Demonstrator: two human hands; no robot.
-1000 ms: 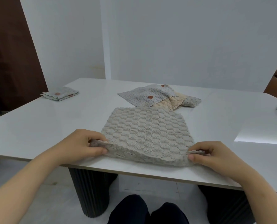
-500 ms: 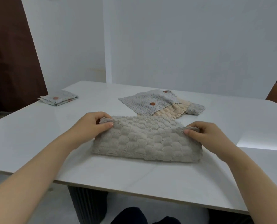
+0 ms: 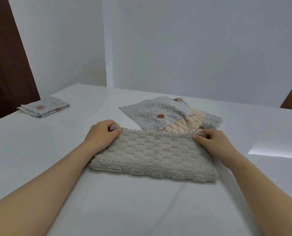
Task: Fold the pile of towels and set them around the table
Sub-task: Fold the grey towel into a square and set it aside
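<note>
Hands pinch the far corners of a grey towel [image 3: 152,155] folded in half on the white table [image 3: 39,150]: left hand [image 3: 101,134], right hand [image 3: 213,142]; a towel pile [image 3: 172,116] lies just behind it, a folded towel [image 3: 43,107] far left

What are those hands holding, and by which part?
Both pinch the grey towel: the left hand at its far left corner, the right hand at its far right corner.
</note>
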